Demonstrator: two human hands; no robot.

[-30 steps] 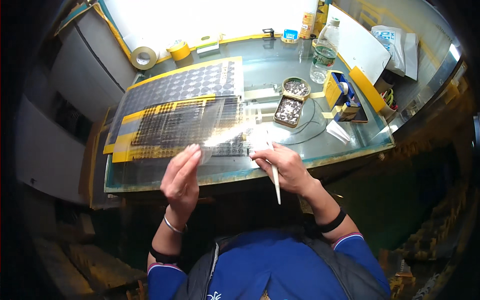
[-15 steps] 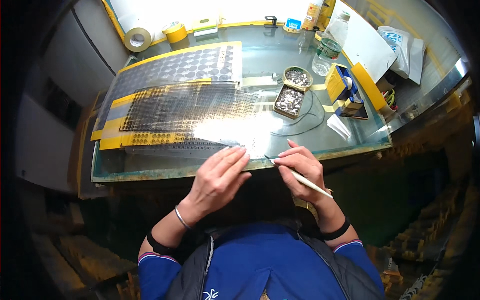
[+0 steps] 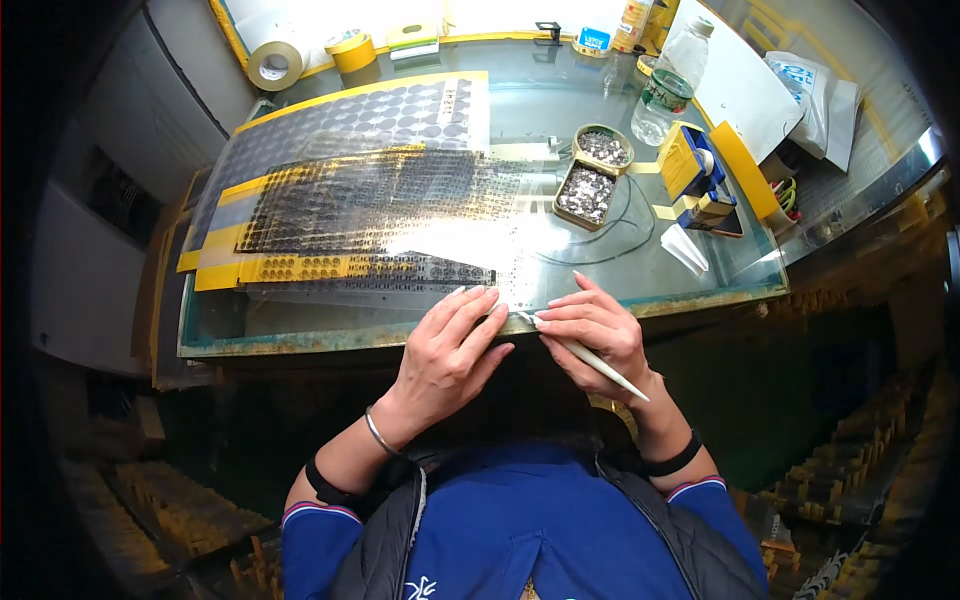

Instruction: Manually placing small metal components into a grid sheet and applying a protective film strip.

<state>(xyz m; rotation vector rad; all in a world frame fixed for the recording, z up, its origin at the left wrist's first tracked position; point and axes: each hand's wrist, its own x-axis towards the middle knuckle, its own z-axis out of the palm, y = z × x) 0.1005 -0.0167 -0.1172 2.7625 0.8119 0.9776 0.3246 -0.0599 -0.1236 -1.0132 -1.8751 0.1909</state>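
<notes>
My left hand [image 3: 450,335] lies with its fingers stretched out on the near edge of a clear printed film [image 3: 380,215], covered in rows of small dark shapes. Between the fingers and thumb of my right hand [image 3: 603,335] is a slim paintbrush [image 3: 598,368] with a white tapered handle. Its silvery front end points left, close to my left fingertips at the film's corner. Glare washes out part of the film. Under it lie a yellow-edged sheet [image 3: 217,262] and a larger sheet with dark round spots [image 3: 350,120].
The glass tabletop [image 3: 700,275] carries a two-part tin [image 3: 585,192] of dark and white bits, a blue tape dispenser [image 3: 690,165], a folded white paper [image 3: 684,248] and a thin cable. Behind stand tape rolls [image 3: 350,52] and a plastic bottle [image 3: 670,85].
My right hand has shifted slightly left, bringing the brush tip nearer my left fingertips. My left hand has moved slightly right and stays flat. The view has tilted a little.
</notes>
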